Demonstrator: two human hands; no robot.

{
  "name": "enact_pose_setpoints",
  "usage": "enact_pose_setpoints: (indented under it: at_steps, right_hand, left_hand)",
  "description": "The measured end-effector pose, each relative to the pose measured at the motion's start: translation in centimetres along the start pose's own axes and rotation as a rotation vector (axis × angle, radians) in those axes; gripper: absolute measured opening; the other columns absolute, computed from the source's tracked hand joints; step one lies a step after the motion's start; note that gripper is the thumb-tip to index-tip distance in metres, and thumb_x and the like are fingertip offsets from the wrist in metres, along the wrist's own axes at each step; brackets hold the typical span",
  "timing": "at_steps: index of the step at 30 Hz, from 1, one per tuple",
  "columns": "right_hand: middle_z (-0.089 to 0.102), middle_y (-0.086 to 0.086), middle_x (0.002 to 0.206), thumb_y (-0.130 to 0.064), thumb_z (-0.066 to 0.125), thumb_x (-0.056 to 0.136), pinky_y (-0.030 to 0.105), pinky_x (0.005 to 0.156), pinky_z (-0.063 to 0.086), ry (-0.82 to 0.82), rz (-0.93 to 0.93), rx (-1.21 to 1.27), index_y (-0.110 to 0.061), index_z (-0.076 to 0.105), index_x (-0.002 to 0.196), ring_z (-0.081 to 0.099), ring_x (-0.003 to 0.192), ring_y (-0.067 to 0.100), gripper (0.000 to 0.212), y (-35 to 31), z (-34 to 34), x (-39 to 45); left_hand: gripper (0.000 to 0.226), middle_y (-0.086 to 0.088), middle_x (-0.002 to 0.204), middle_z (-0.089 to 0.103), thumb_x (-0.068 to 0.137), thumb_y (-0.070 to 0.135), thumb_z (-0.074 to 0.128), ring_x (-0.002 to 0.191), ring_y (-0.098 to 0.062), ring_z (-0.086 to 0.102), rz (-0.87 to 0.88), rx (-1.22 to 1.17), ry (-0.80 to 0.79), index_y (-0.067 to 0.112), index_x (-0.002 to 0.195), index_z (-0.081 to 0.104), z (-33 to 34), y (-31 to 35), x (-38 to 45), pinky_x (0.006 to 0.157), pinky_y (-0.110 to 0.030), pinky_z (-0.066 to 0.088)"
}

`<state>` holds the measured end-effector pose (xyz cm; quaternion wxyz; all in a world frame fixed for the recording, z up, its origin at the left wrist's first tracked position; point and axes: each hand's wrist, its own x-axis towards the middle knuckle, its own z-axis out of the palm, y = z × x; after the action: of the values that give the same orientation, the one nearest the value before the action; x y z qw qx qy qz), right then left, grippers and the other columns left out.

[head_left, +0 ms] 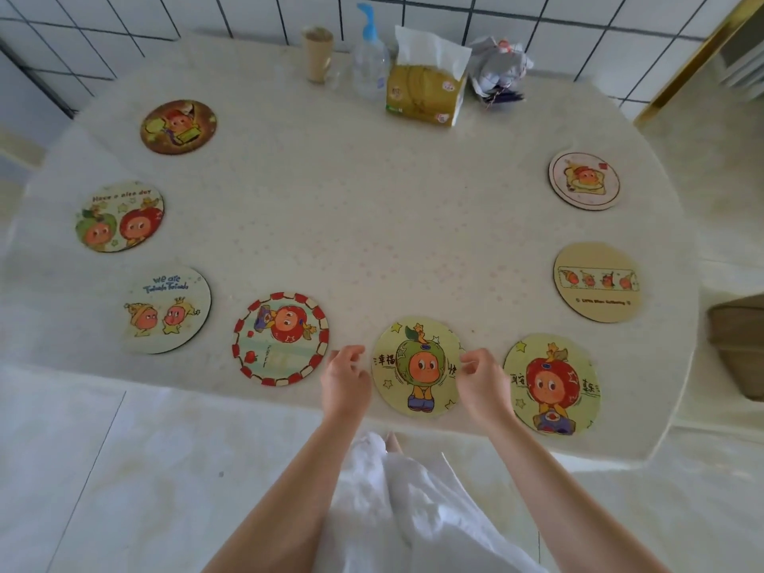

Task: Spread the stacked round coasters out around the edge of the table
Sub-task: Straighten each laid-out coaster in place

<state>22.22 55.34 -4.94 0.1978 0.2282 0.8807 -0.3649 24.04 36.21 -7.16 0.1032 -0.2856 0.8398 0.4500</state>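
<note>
Coasters all the way round the table (372, 225) now, eight of them lying flat and well apart along its edge. Four run down the left side: the dark brown one (178, 126), the "Have a nice day" one (120, 217), the "we are" one (166, 310) and the red-bordered one (281, 339). On the right sit the pale one with the dark rim (584, 179), the tan one with a strip of figures (597, 282) and the red-apple coaster (552, 384). Front and centre, the green-apple coaster (417, 366) lies at the near edge between both hands. The left hand (345, 380) is just beside its left rim, fingers loosely curled, its grip holding nothing. The right hand (481, 380) rests at the right rim, its fingertips (465, 363) over the coaster's edge; whether that grip pinches it I cannot tell. At the far edge stand a paper cup (317, 55), a pump bottle (371, 55) and a tissue pack (426, 91).
</note>
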Motion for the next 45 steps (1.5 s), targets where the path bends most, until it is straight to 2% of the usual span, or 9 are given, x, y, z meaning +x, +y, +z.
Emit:
enact_pose_setpoints:
  at_steps: [6, 15, 18, 23, 27, 30, 38, 41, 45]
  right_hand:
    - [0.067, 0.001, 0.1, -0.011, 0.048, 0.088, 0.025, 0.061, 0.044, -0.219, -0.065, 0.026, -0.014, 0.063, 0.106, 0.062, 0.088, 0.02, 0.023, -4.5, 3.7, -0.9]
    - [0.072, 0.016, 0.102, -0.005, 0.064, 0.083, 0.038, 0.086, 0.059, -0.52, 0.25, 0.451, -0.014, 0.06, 0.096, 0.07, 0.088, 0.026, 0.016, -9.2, 12.8, -4.1]
    - [0.069, 0.009, 0.086, -0.002, 0.059, 0.084, 0.038, 0.088, 0.058, -0.47, 0.303, 0.414, -0.016, 0.06, 0.085, 0.066, 0.081, 0.025, 0.014, -11.2, 14.5, -4.9]
    - [0.044, 0.002, 0.057, 0.007, 0.048, 0.087, 0.024, 0.052, 0.038, -0.314, 0.454, 0.321, -0.008, 0.053, 0.065, 0.039, 0.049, 0.015, 0.027, -12.9, 15.8, -5.1]
    - [0.052, 0.006, 0.064, 0.005, 0.052, 0.087, 0.034, 0.077, 0.058, -0.191, 0.679, 0.612, -0.002, 0.058, 0.075, 0.047, 0.058, 0.014, 0.016, -13.5, 17.4, -5.9]
    - [0.058, 0.01, 0.07, 0.005, 0.057, 0.087, 0.026, 0.058, 0.059, -0.119, 0.739, 0.789, 0.001, 0.061, 0.081, 0.056, 0.063, 0.017, 0.008, -14.3, 18.6, -6.3]
    - [0.063, 0.006, 0.097, -0.005, 0.051, 0.09, 0.053, 0.083, 0.058, -0.048, 0.322, 0.505, -0.019, 0.05, 0.115, 0.064, 0.084, 0.027, 0.028, -15.7, 18.0, -6.0]
    - [0.066, 0.009, 0.093, -0.007, 0.044, 0.091, 0.045, 0.065, 0.059, -0.041, 0.206, 0.403, -0.022, 0.052, 0.115, 0.065, 0.074, 0.026, 0.029, -16.2, 16.2, -4.7]
    - [0.063, 0.003, 0.081, -0.008, 0.043, 0.094, 0.02, 0.036, 0.03, -0.136, 0.073, 0.207, -0.022, 0.054, 0.119, 0.039, 0.042, 0.007, 0.03, -16.5, 14.6, -2.1]
  left_hand:
    - [0.037, -0.003, 0.113, 0.061, 0.084, -0.001, 0.058, 0.101, -0.021, 0.056, -0.011, 0.027, 0.147, 0.015, 0.117, 0.063, -5.6, -1.6, 2.1, 0.082, -0.032, 0.048]
    - [0.037, -0.007, 0.121, 0.06, 0.087, 0.003, 0.055, 0.106, -0.022, 0.057, -0.039, 0.085, 0.162, 0.013, 0.122, 0.06, -14.8, -5.4, 7.1, 0.085, -0.033, 0.046]
    - [0.034, -0.005, 0.122, 0.062, 0.09, 0.008, 0.056, 0.105, -0.018, 0.058, 0.03, 0.109, 0.074, 0.015, 0.123, 0.059, -16.6, -5.9, 9.2, 0.08, -0.029, 0.045]
    - [0.038, -0.004, 0.129, 0.06, 0.093, 0.009, 0.051, 0.113, -0.02, 0.059, 0.166, 0.189, -0.122, 0.017, 0.129, 0.056, -18.3, -4.9, 12.0, 0.081, -0.026, 0.049]
    - [0.043, -0.006, 0.135, 0.057, 0.094, 0.011, 0.052, 0.107, -0.028, 0.064, 0.213, 0.232, -0.283, 0.017, 0.136, 0.049, -19.1, -4.4, 14.1, 0.081, -0.041, 0.058]
    - [0.044, -0.006, 0.132, 0.057, 0.093, 0.013, 0.055, 0.105, -0.028, 0.064, 0.208, 0.236, -0.327, 0.014, 0.136, 0.048, -18.9, -4.3, 14.8, 0.085, -0.043, 0.056]
    - [0.02, 0.004, 0.098, 0.066, 0.091, 0.031, 0.059, 0.076, -0.006, 0.06, 0.137, 0.165, -0.401, 0.022, 0.108, 0.064, -18.9, -5.6, 15.7, 0.058, -0.019, 0.045]
    - [0.008, 0.006, 0.08, 0.065, 0.088, 0.03, 0.062, 0.071, -0.013, 0.06, 0.063, 0.091, -0.377, 0.023, 0.084, 0.062, -18.9, -6.5, 15.1, 0.059, -0.027, 0.048]
    - [0.017, 0.001, 0.067, 0.065, 0.087, 0.031, 0.064, 0.062, -0.016, 0.061, -0.028, 0.064, -0.382, 0.02, 0.075, 0.06, -19.1, -7.7, 13.1, 0.059, -0.033, 0.051]
